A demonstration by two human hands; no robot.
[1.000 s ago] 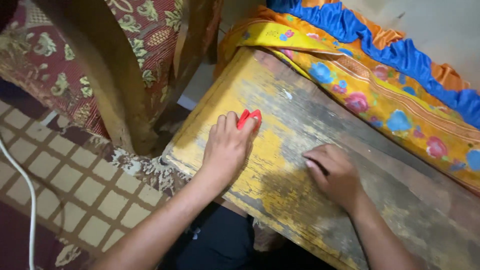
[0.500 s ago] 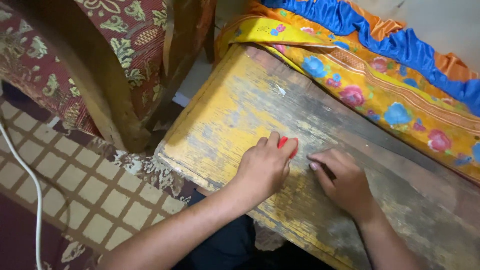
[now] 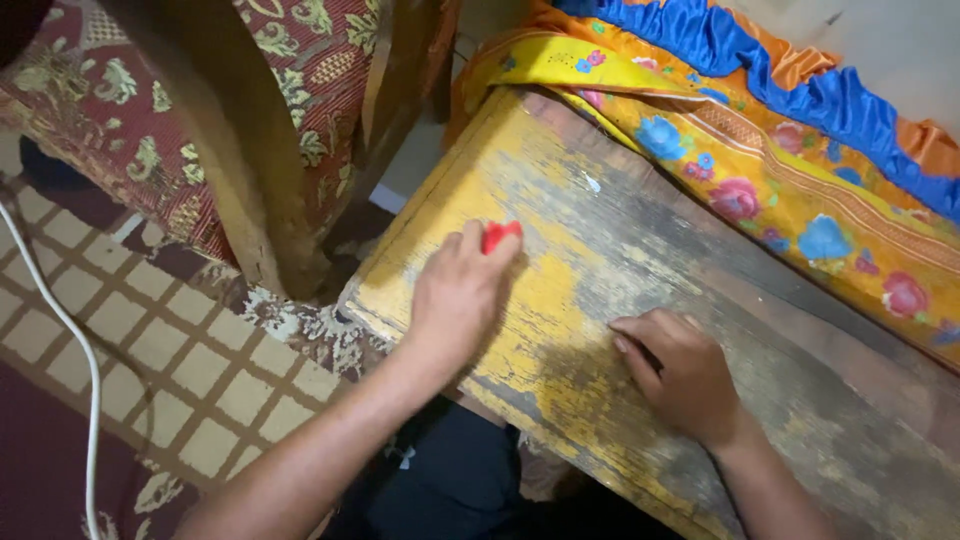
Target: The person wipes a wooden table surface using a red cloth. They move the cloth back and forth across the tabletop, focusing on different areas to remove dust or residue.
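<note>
A worn wooden board (image 3: 590, 260) with flaking yellow paint lies in front of me. My left hand (image 3: 455, 295) presses a small red tool (image 3: 498, 235) against the board's yellow left part; only the tool's tip shows past my fingers. My right hand (image 3: 675, 370) rests flat on the board's greyer middle, fingers curled, with something dark half hidden under them that I cannot make out.
A floral yellow cloth with blue and orange trim (image 3: 790, 190) lies along the board's far edge. A patterned red upholstered chair with a wooden leg (image 3: 240, 150) stands at left. A white cable (image 3: 75, 345) runs over the tiled floor (image 3: 180, 380).
My left hand slid the red tool right toward my right hand, then back left and up the board. My right hand stayed in place.
</note>
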